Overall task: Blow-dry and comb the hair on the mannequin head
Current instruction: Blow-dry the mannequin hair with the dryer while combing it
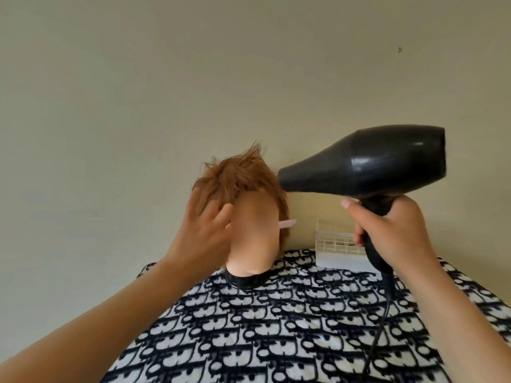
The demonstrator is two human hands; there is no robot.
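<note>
A mannequin head (253, 233) with short reddish-brown hair (235, 175) stands upright on a black base at the table's far edge. My left hand (203, 228) lies flat against the left side of the head, fingers spread into the hair. My right hand (392, 225) grips the handle of a black hair dryer (367, 164), whose nozzle points left at the hair from close range. The hair on top stands up and leans left. A pink comb end (287, 223) sticks out behind the head on the right.
A white lattice basket (336, 244) stands against the wall at the back right, partly behind my right hand. The dryer's black cord (383, 319) hangs down across the table. A black-and-white patterned cloth (276, 327) covers the table. A plain beige wall rises behind.
</note>
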